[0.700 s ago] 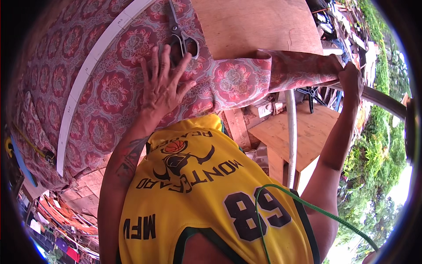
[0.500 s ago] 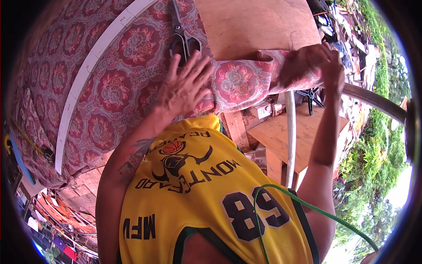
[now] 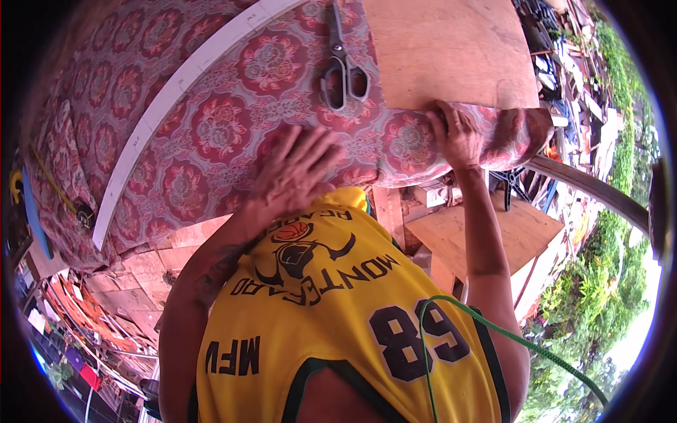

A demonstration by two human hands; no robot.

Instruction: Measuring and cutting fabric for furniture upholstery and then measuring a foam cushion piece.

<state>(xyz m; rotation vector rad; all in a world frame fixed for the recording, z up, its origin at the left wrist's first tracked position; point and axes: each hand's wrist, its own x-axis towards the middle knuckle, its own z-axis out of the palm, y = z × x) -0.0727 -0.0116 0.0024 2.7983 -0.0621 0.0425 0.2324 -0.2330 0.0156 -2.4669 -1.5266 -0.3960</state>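
Observation:
Patterned red and grey fabric (image 3: pixel 211 127) with round flower motifs covers the left of the table, and a narrow strip of it (image 3: pixel 412 144) runs right along the near edge. My left hand (image 3: pixel 296 169), slightly blurred, is open with its fingers spread, over the fabric close to my body. On the strip rests my right hand (image 3: pixel 460 141), its fingers apart and bent toward the strip's far edge. Dark-handled scissors (image 3: pixel 338 67) lie on the fabric beyond my left hand, blades pointing away. To their left is a long white ruler (image 3: pixel 159 106), curved by the lens.
Bare plywood (image 3: pixel 451 53) shows beyond the strip. A tape measure (image 3: pixel 84 215) lies at the fabric's far left. Below the table at right is a wooden board (image 3: pixel 486 229). A green cord (image 3: pixel 522 342) crosses my right side, and piled clutter (image 3: pixel 571 92) stands past the table.
My right hand has let the strip's raised end down and moved left onto the strip. My left hand is now farther from the scissors, nearer my body. The whole view has shifted slightly.

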